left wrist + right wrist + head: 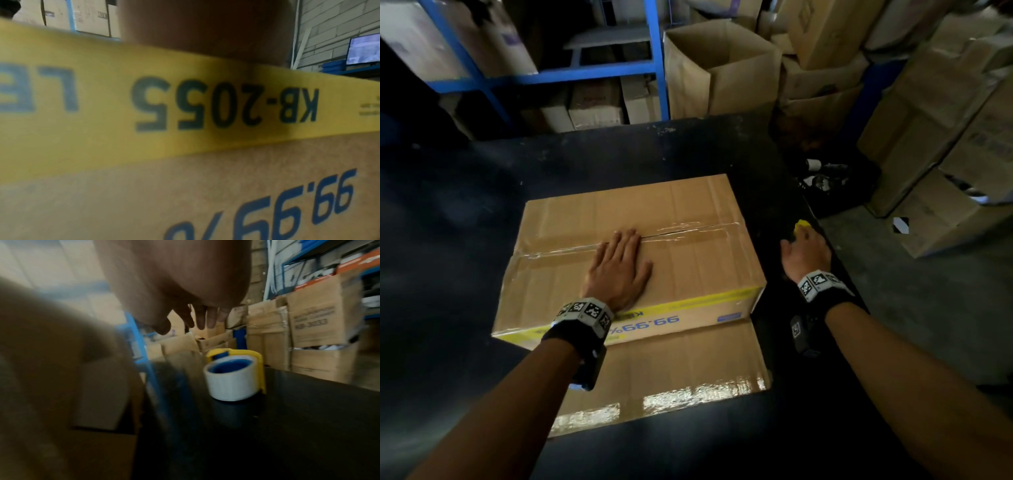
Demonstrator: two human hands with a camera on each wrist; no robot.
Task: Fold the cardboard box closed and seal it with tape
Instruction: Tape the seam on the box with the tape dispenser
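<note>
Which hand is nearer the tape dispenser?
Right. The right hand hovers just above the tape dispenser, fingers spread, not touching. The left hand lies flat on the cardboard box.

We stand at a dark, glossy table in a dim storeroom. Beyond it we see blue metal shelving stacked with cartons, and an open-topped carton beside it. More cardboard cartons pile up at our right on a grey concrete floor. A grey block wall carries a lit screen.
</note>
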